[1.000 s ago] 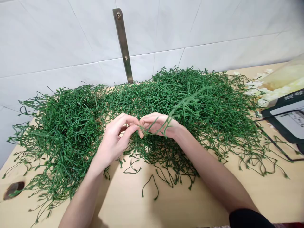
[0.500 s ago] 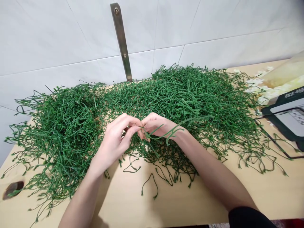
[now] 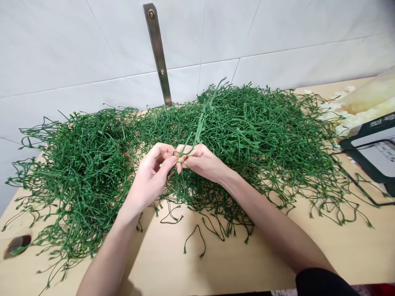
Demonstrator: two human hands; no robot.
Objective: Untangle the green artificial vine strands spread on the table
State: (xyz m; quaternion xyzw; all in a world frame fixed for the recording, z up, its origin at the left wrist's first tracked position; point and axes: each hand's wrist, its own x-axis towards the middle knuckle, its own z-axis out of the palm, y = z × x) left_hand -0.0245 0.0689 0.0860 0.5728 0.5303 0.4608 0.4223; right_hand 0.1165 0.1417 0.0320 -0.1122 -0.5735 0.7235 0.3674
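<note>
Compared with the earlier frame, the green stem (image 3: 201, 122) is standing upward above the hands, no longer leaning right. At left, a green heap (image 3: 89, 172) is spreading. The left hand (image 3: 156, 170) is pinching the stem's lower part; the right hand (image 3: 202, 163) is also gripping there, its exact finger contact being hidden. Farther right, the picture's edge is cutting off a dark-edged panel (image 3: 379, 165).

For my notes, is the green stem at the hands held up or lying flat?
Held up: the left hand and right hand pinch the green stem, which sticks up against the wall.
</note>
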